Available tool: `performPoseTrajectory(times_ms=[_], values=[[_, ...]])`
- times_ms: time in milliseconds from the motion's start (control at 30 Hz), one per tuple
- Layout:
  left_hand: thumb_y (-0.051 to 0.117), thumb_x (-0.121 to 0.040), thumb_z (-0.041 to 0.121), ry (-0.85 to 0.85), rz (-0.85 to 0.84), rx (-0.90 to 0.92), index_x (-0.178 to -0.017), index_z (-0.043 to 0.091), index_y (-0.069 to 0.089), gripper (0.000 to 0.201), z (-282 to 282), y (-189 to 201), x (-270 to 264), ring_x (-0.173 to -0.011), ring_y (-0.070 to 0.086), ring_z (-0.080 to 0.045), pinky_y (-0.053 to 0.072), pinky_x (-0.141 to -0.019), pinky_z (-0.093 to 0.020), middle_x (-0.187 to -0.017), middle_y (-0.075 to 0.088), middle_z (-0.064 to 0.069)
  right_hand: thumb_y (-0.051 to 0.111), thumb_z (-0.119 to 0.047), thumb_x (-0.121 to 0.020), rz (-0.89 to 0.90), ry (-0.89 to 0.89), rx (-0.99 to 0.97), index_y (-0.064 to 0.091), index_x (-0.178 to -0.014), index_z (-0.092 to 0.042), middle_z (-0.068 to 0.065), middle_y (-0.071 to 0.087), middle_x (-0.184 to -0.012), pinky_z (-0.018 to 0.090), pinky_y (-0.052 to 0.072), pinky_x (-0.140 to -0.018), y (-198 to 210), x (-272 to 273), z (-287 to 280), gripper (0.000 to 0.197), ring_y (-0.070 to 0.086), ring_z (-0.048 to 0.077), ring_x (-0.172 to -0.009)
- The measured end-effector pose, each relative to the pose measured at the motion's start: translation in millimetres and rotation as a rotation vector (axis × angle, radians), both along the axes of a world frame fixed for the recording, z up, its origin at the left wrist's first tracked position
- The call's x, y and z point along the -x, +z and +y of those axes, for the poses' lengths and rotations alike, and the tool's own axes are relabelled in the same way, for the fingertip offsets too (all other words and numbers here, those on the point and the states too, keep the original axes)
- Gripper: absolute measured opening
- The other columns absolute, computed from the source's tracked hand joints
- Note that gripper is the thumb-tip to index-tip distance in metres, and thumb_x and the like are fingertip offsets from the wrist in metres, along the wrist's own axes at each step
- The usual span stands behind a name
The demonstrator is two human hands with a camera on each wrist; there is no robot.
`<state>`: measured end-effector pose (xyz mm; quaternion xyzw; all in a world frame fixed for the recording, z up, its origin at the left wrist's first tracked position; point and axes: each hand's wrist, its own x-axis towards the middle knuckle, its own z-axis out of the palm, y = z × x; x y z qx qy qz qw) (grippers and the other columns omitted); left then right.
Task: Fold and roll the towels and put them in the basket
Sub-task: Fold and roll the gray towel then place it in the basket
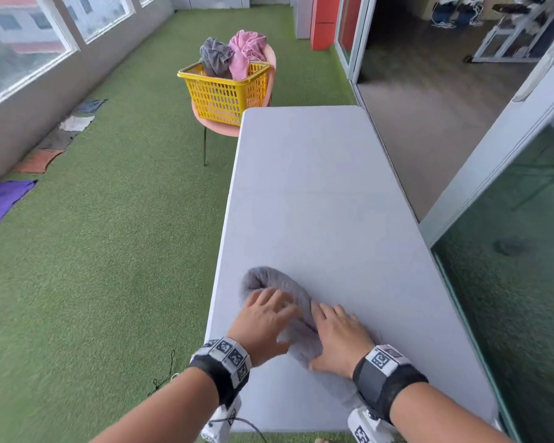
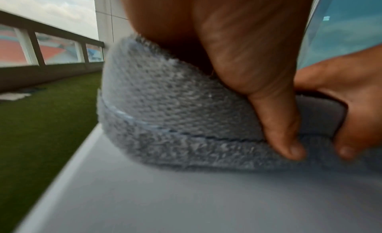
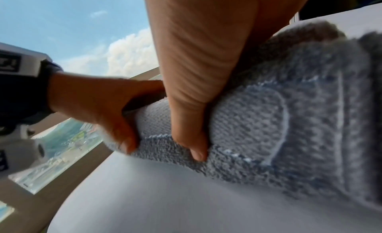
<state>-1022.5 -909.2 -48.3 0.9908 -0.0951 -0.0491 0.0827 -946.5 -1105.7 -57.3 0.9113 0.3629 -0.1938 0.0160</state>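
A grey towel [image 1: 271, 280], partly rolled, lies near the front left of the white table [image 1: 317, 187]. My left hand [image 1: 264, 318] curls over the roll's left part, and my right hand [image 1: 339, 335] curls over its right part. In the left wrist view the left thumb [image 2: 277, 125] presses into the towel [image 2: 175, 105] on the roll's near side. The right wrist view shows the right thumb [image 3: 192, 105] tucked against the towel [image 3: 258, 122] the same way. A yellow basket [image 1: 224, 94] on a pink chair [image 1: 218, 126] beyond the table holds a loose grey towel [image 1: 216, 57] and a pink towel [image 1: 247, 51].
Green artificial turf [image 1: 109, 235] covers the floor left of the table. Several cloths lie along the left wall, among them a purple one [image 1: 0, 203] and an orange one [image 1: 39, 161]. A glass sliding door [image 1: 509, 235] runs along the table's right side.
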Motion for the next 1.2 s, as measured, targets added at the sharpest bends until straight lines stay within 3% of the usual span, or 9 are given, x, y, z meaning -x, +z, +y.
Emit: performPoseTrajectory(times_ms=[33, 100, 200, 333, 533, 667, 867, 1067, 1200], values=[[0.066, -0.065, 0.061, 0.021, 0.048, -0.041, -0.136, 0.041, 0.043, 0.077, 6.8, 0.9, 2.7, -0.135, 0.033, -0.024, 0.028, -0.115, -0.048, -0.144, 0.04, 0.005, 0.069, -0.063, -0.062, -0.022, 0.093, 0.011, 0.017, -0.154, -0.021, 0.001, 0.039, -0.145, 0.046, 0.038, -0.104, -0.4, -1.0, 2.2, 0.114, 0.039, 0.027, -0.128], [0.07, -0.057, 0.072, 0.064, 0.213, -0.11, -0.151, 0.037, 0.016, 0.113, 17.9, -2.3, 8.2, -0.146, 0.019, -0.03, 0.012, -0.12, -0.055, -0.157, 0.024, 0.0, 0.071, -0.06, -0.059, -0.041, 0.189, 0.044, 0.011, -0.154, -0.031, 0.002, 0.032, -0.15, 0.05, 0.029, -0.11, 0.1, -2.4, 7.1, 0.117, 0.036, 0.029, -0.132], [0.074, -0.05, 0.077, 0.115, 0.299, -0.203, -0.152, 0.034, 0.006, 0.13, 17.8, -4.4, 19.9, -0.135, 0.033, -0.035, 0.024, -0.113, -0.054, -0.152, 0.03, -0.006, 0.072, -0.065, -0.054, -0.002, 0.158, 0.106, 0.0, -0.154, -0.039, 0.005, 0.031, -0.149, 0.054, 0.023, -0.112, 1.4, -4.5, 15.6, 0.127, 0.034, 0.03, -0.134], [0.073, -0.057, 0.066, 0.255, 0.291, -0.24, -0.149, 0.035, 0.009, 0.117, 11.0, 0.0, 34.4, -0.115, 0.046, -0.034, 0.036, -0.099, -0.05, -0.13, 0.046, -0.01, 0.073, -0.057, -0.061, 0.025, 0.207, 0.114, 0.014, -0.151, -0.036, 0.003, 0.045, -0.135, 0.048, 0.036, -0.102, 9.9, -4.7, 35.7, 0.109, 0.045, 0.03, -0.123], [0.069, -0.06, 0.06, 0.456, 0.276, -0.171, -0.142, 0.033, 0.021, 0.1, 50.1, 17.8, 75.3, -0.114, 0.046, -0.028, 0.036, -0.094, -0.047, -0.123, 0.051, -0.002, 0.07, -0.052, -0.063, 0.038, 0.326, 0.061, 0.029, -0.141, -0.034, 0.001, 0.051, -0.126, 0.045, 0.04, -0.096, 27.2, 5.9, 91.7, 0.09, 0.05, 0.029, -0.116], [0.067, -0.057, 0.065, 0.584, 0.213, -0.164, -0.144, 0.038, 0.021, 0.102, 117.3, 39.5, 110.2, -0.113, 0.046, -0.025, 0.04, -0.093, -0.045, -0.124, 0.047, 0.005, 0.067, -0.054, -0.062, 0.011, 0.411, -0.014, 0.032, -0.136, -0.035, -0.001, 0.053, -0.12, 0.044, 0.042, -0.093, 44.4, 18.6, 166.6, 0.084, 0.052, 0.027, -0.112], [0.071, -0.058, 0.064, 0.713, 0.221, -0.161, -0.149, 0.044, 0.004, 0.115, 250.5, 60.3, 169.1, -0.117, 0.044, -0.024, 0.044, -0.092, -0.047, -0.137, 0.038, 0.008, 0.069, -0.052, -0.066, -0.035, 0.529, -0.094, 0.031, -0.141, -0.036, -0.004, 0.054, -0.119, 0.045, 0.043, -0.096, 68.6, 42.5, 309.2, 0.085, 0.052, 0.023, -0.11], [0.061, -0.057, 0.069, 0.783, 0.197, -0.189, -0.149, 0.039, 0.013, 0.108, 381.7, 61.6, 200.0, -0.113, 0.044, -0.022, 0.045, -0.09, -0.044, -0.132, 0.042, 0.009, 0.072, -0.054, -0.065, -0.007, 0.581, -0.124, 0.026, -0.147, -0.037, -0.003, 0.052, -0.128, 0.046, 0.042, -0.1, 57.5, 59.5, 454.2, 0.095, 0.05, 0.024, -0.118], [0.059, -0.056, 0.071, 0.777, 0.203, -0.198, -0.149, 0.038, 0.016, 0.108, 450.3, 64.9, 191.8, -0.113, 0.044, -0.022, 0.046, -0.09, -0.044, -0.13, 0.043, 0.009, 0.072, -0.054, -0.064, -0.002, 0.572, -0.145, 0.026, -0.147, -0.037, -0.002, 0.051, -0.128, 0.046, 0.042, -0.1, 54.5, 51.3, 516.4, 0.096, 0.049, 0.024, -0.119]])
